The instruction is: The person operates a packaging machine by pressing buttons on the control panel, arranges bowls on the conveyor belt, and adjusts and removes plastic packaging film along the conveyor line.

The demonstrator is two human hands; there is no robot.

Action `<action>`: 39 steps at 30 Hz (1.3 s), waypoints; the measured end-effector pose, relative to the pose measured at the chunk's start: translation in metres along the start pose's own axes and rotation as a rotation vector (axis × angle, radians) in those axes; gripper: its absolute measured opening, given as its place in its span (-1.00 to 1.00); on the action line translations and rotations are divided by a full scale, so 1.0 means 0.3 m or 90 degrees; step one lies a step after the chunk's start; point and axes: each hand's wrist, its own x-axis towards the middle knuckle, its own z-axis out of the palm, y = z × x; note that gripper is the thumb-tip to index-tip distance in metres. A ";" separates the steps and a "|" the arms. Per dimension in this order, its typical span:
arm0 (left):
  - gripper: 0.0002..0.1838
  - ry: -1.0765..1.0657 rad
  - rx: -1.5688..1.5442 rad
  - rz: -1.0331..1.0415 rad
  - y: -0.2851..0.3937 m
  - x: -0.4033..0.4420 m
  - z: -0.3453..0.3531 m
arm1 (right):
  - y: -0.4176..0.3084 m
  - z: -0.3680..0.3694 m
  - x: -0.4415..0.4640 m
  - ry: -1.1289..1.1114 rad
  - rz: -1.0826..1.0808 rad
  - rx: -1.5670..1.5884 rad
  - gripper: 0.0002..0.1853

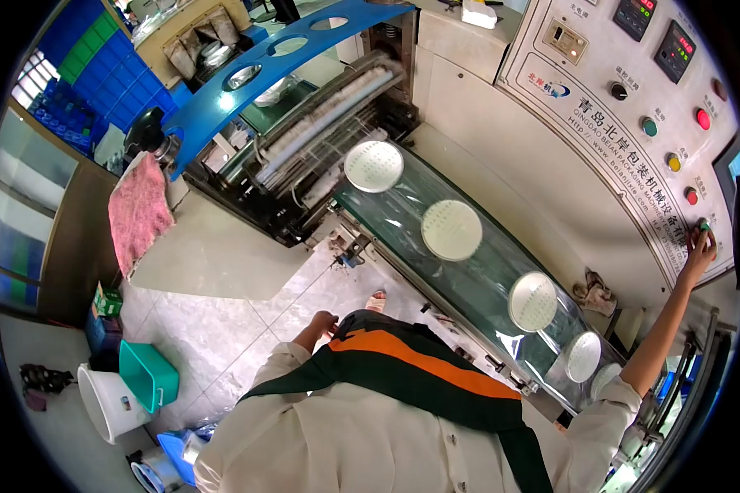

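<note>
My right hand (pixel 699 251) is stretched out to the machine's control panel (pixel 600 107), with its fingertips closed around a small green knob (pixel 705 226) at the panel's lower right. My left hand (pixel 323 322) hangs low beside my body with its fingers curled; nothing shows in it, though part of it is hidden. Between me and the panel runs a green conveyor belt (pixel 477 275). Several white round packs with faint printing, such as this round pack (pixel 452 230), lie on it in a row under clear film.
Rollers (pixel 329 123) stand at the belt's far end beneath a blue plate with round holes (pixel 288 45). A pink cloth (pixel 140 214) drapes over a metal surface to the left. On the tiled floor are a green tub (pixel 150 376) and a white bucket (pixel 111 403).
</note>
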 end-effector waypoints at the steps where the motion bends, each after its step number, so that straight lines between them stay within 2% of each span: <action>1: -0.78 -0.001 0.000 0.000 0.002 0.000 0.001 | 0.002 -0.002 0.002 0.000 0.000 -0.001 -0.74; 10: -0.76 -0.018 0.040 0.031 0.036 -0.027 0.011 | -0.020 0.015 -0.043 -0.004 -0.016 0.027 -0.70; 14: -0.77 -0.020 0.042 0.031 0.065 -0.068 0.010 | -0.063 0.058 -0.155 -0.011 -0.006 0.045 -0.65; 19: -0.79 -0.022 0.058 0.014 0.031 -0.040 0.003 | -0.271 0.173 -0.510 0.045 0.012 0.037 -0.70; 21: -0.80 -0.019 0.088 0.015 0.010 -0.032 -0.001 | -0.365 0.221 -0.723 -0.062 0.102 0.054 -0.74; 22: -0.80 -0.018 0.109 0.022 0.000 -0.030 -0.002 | -0.421 0.248 -0.837 -0.246 0.092 -0.016 -0.76; 23: -0.80 -0.016 0.133 0.030 -0.008 -0.026 -0.003 | -0.406 0.264 -0.968 -0.340 0.183 0.143 -0.76; 24: -0.80 -0.018 0.187 0.063 -0.010 -0.025 -0.004 | -0.484 0.314 -1.088 -0.506 0.295 0.341 -0.80; 25: -0.80 -0.028 0.306 0.145 -0.011 -0.018 -0.008 | -0.455 0.314 -1.173 -0.732 0.419 0.207 -0.80; 26: -0.80 -0.028 0.423 0.227 -0.005 -0.010 -0.003 | -0.482 0.359 -1.229 -0.887 0.482 0.164 -0.77; 27: -0.80 -0.027 0.524 0.301 0.020 -0.015 0.003 | -0.431 0.371 -1.323 -0.933 0.532 0.188 -0.77; 28: -0.81 -0.029 0.514 0.300 0.049 -0.034 0.017 | -0.329 0.370 -1.420 -0.956 0.435 0.170 -0.76; 29: -0.81 -0.023 0.477 0.284 0.081 -0.058 0.040 | -0.311 0.374 -1.472 -0.822 0.600 0.224 -0.76; 30: -0.78 0.004 0.209 0.144 0.105 -0.091 0.076 | -0.293 0.372 -1.493 -0.788 0.625 0.217 -0.76; 32: -0.81 -0.058 0.255 0.239 0.113 -0.066 0.080 | -0.256 0.371 -1.538 -0.756 0.651 0.214 -0.76; 33: -0.82 -0.048 0.148 0.163 0.166 -0.110 0.119 | -0.233 0.374 -1.566 -0.774 0.630 0.202 -0.74; 35: -0.78 -0.073 0.173 0.214 0.205 -0.133 0.162 | -0.208 0.380 -1.591 -0.795 0.610 0.192 -0.73; 37: -0.79 -0.085 0.149 0.267 0.274 -0.239 0.235 | -0.189 0.398 -1.596 -0.813 0.741 0.232 -0.71; 39: -0.79 -0.082 0.095 0.333 0.288 -0.274 0.306 | -0.138 0.419 -1.651 -0.832 0.753 0.261 -0.70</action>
